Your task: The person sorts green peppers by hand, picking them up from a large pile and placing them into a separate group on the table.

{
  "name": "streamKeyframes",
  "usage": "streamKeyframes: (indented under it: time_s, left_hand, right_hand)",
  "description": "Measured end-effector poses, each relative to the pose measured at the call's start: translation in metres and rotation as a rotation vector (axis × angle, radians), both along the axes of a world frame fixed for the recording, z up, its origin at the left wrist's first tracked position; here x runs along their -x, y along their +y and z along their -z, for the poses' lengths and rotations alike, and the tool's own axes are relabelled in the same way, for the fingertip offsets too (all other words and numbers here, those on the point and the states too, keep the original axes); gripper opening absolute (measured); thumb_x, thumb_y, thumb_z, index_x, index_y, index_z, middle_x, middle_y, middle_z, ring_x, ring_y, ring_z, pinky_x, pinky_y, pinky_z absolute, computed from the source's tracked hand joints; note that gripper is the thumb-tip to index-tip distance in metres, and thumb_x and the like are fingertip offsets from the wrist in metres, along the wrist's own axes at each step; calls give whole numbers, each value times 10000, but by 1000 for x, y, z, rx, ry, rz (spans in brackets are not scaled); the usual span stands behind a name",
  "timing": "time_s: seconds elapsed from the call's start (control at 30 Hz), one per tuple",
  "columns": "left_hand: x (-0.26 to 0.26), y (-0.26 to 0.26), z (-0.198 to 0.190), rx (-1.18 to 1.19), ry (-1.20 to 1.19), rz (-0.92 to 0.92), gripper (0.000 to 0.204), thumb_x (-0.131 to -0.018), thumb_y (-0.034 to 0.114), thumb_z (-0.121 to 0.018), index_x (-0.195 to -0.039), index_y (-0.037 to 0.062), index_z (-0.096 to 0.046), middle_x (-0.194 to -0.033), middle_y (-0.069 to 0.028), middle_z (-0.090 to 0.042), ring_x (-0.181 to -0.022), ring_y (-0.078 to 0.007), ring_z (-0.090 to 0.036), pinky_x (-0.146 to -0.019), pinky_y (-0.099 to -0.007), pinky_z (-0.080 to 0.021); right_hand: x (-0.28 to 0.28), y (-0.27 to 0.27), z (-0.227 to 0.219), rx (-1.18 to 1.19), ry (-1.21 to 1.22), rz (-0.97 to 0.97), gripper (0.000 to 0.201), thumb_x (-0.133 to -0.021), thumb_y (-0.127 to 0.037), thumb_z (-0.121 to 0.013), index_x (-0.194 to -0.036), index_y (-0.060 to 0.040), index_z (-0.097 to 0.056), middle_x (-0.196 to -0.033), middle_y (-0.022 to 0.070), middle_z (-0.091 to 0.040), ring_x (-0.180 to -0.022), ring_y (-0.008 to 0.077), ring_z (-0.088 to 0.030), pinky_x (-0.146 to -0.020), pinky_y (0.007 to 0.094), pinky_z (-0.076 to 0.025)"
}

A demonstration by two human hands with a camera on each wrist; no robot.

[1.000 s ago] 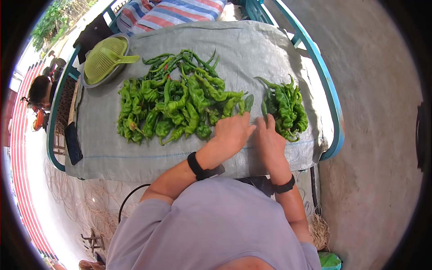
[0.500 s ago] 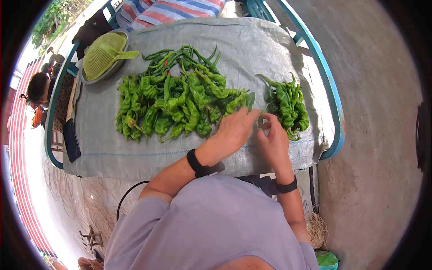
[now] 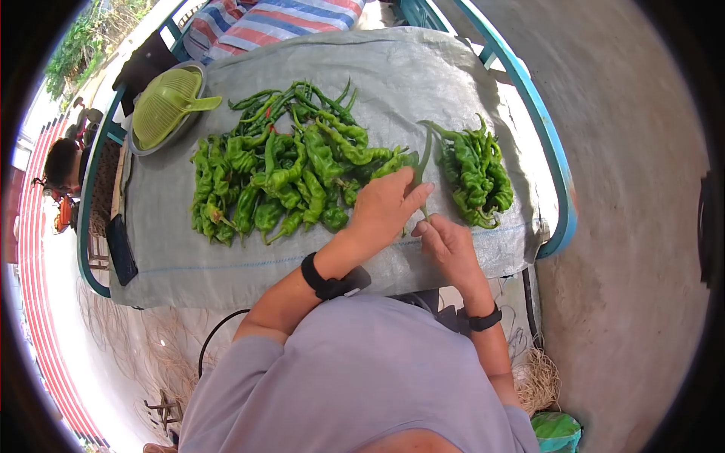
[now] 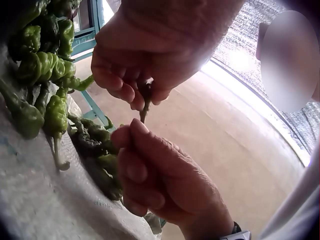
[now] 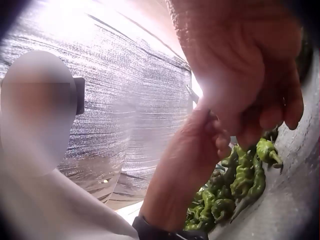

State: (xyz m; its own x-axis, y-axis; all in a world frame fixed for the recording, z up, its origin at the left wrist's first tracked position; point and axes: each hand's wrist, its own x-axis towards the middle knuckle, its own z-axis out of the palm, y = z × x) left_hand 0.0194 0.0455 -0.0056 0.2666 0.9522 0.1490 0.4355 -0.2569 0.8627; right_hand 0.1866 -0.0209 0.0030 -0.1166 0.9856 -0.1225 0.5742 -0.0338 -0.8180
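A long, slim green pepper [image 3: 425,155] is held between both hands, its far end pointing away from the body. My left hand [image 3: 384,205] grips it partway along, beside the large heap. My right hand [image 3: 453,248] pinches its near end between thumb and fingers. In the left wrist view, a thin dark stem [image 4: 145,106] runs from the curled left fingers down to the right fingertips. A large heap of wrinkled green peppers [image 3: 279,174] lies to the left. A smaller bunch of peppers [image 3: 474,177] lies to the right of the hands.
Grey woven sheeting [image 3: 226,283] covers the table, with teal metal rails [image 3: 545,162] along the sides. A yellow-green colander [image 3: 166,109] sits in a metal basin at the far left. A dark phone [image 3: 121,248] lies near the left edge. Striped cloth [image 3: 279,26] lies behind.
The hands were low over the gap between the two pepper groups. Now the slim pepper is between them, and the right hand has drawn back toward the body to its near end.
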Motion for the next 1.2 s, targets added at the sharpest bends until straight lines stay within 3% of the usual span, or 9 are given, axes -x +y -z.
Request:
streamKeyframes:
  time_s: [0.13,0.27,0.3,0.6,0.7,0.9,1.0,1.13,1.2]
  left_hand:
    - [6,2,-8,-24,-51,-233,307,-929,313,-693,-920,16,-615,-673,-110,-627,-600,-231,-624,-579,-373,-466]
    - [23,12,-9,-146,372,-428,481,-908,324,-697,-1256,52,-506,-675,-113,-660,-634,-319,-665,-597,-431,-500]
    - [28,15,-7,-104,439,-424,621,-909,328,-691,-1388,56,-405,-683,-113,-670,-665,-343,-677,-601,-453,-507]
    - [32,4,-11,-155,269,-330,541,-914,241,-679,-1375,50,-469,-668,-90,-639,-620,-296,-643,-581,-430,-477]
    - [26,-6,-15,-72,11,-202,427,-905,173,-675,-1288,40,-542,-678,-79,-623,-616,-250,-629,-585,-387,-469]
    - [9,-21,-12,258,-291,240,253,-956,180,-645,-1140,7,-632,-755,-43,-657,-704,-127,-612,-644,-307,-477]
    - [3,-22,-12,379,-340,358,259,-997,212,-609,-1139,-2,-640,-831,-50,-688,-785,-109,-621,-712,-290,-497]
    - [-8,-22,-11,255,-496,209,387,-1029,264,-579,-1304,-5,-534,-994,-102,-700,-935,-129,-638,-839,-285,-503]
    - [-12,-16,1,366,-601,140,416,-1025,255,-585,-1321,-18,-480,-1055,-106,-697,-946,-134,-646,-804,-291,-511]
  right_hand:
    - [-2,-12,-16,-243,-151,43,130,-939,-175,-669,-891,-57,-641,-783,78,-657,-647,264,-624,-615,365,-490]
    - [-13,-15,-29,-538,-386,353,204,-879,-122,-724,-1066,-93,-647,-982,72,-659,-697,248,-643,-632,358,-510]
    - [-21,-14,-26,-503,-441,375,335,-868,-134,-736,-1170,-107,-594,-1047,78,-638,-801,270,-673,-659,385,-524]
    - [-32,1,-15,-334,-600,402,449,-852,-120,-740,-1262,-92,-559,-1083,105,-675,-929,313,-681,-775,415,-532]
    - [-39,3,-12,-350,-503,370,450,-866,-100,-729,-1280,-79,-555,-1018,105,-682,-832,262,-700,-686,374,-540]
    - [-18,0,-24,-385,340,642,441,-969,-115,-660,-1351,-25,-458,-881,74,-618,-574,121,-616,-465,249,-472]
    - [-2,-6,-24,-438,611,587,472,-1000,-126,-627,-1391,-9,-390,-866,68,-597,-534,116,-585,-465,236,-475]
    - [2,-9,-15,-182,831,372,456,-1022,-156,-597,-1399,-19,-381,-891,76,-612,-545,128,-603,-466,244,-483]
    - [1,-11,-11,-19,779,233,456,-1027,-164,-584,-1411,-32,-377,-946,89,-645,-581,126,-633,-484,237,-486]
